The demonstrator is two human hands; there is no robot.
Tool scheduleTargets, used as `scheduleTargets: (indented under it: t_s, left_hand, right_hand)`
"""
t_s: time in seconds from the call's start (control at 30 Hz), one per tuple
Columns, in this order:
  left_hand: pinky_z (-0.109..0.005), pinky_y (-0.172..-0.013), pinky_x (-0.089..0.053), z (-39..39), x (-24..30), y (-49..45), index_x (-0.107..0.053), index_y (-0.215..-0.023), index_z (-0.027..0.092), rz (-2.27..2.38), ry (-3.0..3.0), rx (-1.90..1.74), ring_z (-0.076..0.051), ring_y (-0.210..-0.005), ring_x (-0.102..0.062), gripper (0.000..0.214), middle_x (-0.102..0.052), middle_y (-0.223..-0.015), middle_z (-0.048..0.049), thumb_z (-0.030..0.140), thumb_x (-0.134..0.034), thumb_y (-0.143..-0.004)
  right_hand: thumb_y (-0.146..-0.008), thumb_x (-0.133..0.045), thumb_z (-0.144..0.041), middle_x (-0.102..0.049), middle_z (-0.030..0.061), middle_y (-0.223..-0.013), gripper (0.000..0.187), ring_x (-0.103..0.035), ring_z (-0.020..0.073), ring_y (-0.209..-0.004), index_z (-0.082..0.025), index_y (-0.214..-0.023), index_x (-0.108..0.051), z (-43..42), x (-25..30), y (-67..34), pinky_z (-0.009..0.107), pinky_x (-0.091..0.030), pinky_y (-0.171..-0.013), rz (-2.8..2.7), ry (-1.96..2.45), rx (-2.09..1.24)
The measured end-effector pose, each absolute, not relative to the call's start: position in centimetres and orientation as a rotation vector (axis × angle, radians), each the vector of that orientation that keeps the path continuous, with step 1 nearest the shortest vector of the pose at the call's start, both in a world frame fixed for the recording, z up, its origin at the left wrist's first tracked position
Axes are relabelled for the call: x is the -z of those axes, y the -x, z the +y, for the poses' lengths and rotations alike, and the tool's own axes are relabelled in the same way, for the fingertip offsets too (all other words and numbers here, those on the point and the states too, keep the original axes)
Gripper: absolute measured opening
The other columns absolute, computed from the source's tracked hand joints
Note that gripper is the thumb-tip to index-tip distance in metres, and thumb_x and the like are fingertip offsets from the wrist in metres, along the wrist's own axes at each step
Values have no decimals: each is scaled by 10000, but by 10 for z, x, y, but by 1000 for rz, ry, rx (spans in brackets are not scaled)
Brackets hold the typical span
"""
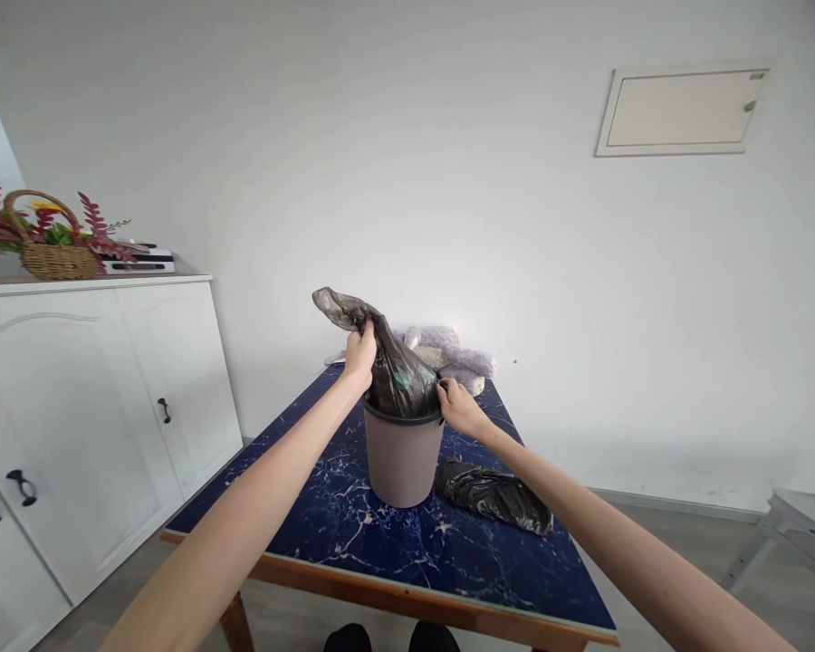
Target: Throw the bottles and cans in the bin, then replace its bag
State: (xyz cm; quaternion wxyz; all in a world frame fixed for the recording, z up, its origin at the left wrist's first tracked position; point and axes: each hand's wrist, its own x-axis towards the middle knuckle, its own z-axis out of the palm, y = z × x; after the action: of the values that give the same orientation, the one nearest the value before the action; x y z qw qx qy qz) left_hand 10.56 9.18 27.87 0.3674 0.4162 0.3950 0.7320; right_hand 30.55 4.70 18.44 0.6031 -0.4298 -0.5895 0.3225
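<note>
Two shoe tips (390, 638) show nearest me, below the wooden edge of the worktop (394, 543), whose top is dark blue, glossy and veined like marble; I judge it slick enough for a light bin to slide on. On it, just right of the bin (402, 462) and lying flat, is a crumpled spare bag (495, 496). The bin itself is a small grey-brown plastic tub, upright near the middle.

At the bin's right rim my right hand (460, 407) has its fingers curled where film meets plastic; whether they pinch the film or only press the rim I cannot tell. Above the bin's left side, my left hand (359, 355) is clamped around the gathered neck of the dark bin bag (397, 367), which stands up out of the bin with its loose top flopping leftward.

The bag looks thin, soft and slippery, light but bulging a little, and likely to tear if snagged; the bunched neck seems the safest place to hold it.

Behind the bin, a grey plush toy (448, 351) lies at the far edge. Well left of the bin stands a white cabinet (95, 407) carrying a flower basket (54, 258). Beyond is a plain white wall with a panel door (683, 109) high to the right.
</note>
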Motion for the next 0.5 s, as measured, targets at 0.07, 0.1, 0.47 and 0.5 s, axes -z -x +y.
scheduleTargets:
  t_s: [0.07, 0.1, 0.47, 0.5]
  left_hand:
    - [-279, -675, -514, 87, -297, -114, -652, -795, 191, 964, -1073, -1893, -223, -787, -687, 312, -672, -746, -31, 456, -728, -941]
    - [-275, -667, -517, 84, -307, -118, -648, -802, 189, 947, -1074, -1899, -214, -775, -682, 308, -667, -745, -27, 443, -698, -968]
    - [-287, -993, -589, -15, -410, -112, -665, -1023, 142, 346, -1086, -2070, -166, -1053, -738, 225, -723, -1013, -24, 350, -585, -1057]
    - [-300, -1034, -572, -28, -417, -107, -664, -1041, 125, 318, -1125, -2073, -166, -1111, -727, 245, -716, -1038, -20, 334, -542, -1078]
  right_hand:
    - [-720, -849, -366, -650, 65, -960, 272, -595, 369, -1240, -300, -808, -601, 46, -182, -306, 476, -525, -988, -1363, 996, -735]
    - [-737, -836, -389, -660, 75, -1005, 261, -584, 373, -1274, -301, -840, -613, 45, -182, -307, 483, -525, -1003, -1359, 1000, -723]
    - [-1067, -470, -460, -574, 125, -1521, 452, -543, 272, -1400, -262, -1465, -552, -37, -246, -297, 504, -426, -1194, -1408, 726, -535]
    - [-1075, -475, -448, -583, 111, -1514, 416, -548, 264, -1396, -279, -1443, -569, -50, -254, -296, 496, -427, -1197, -1403, 672, -514]
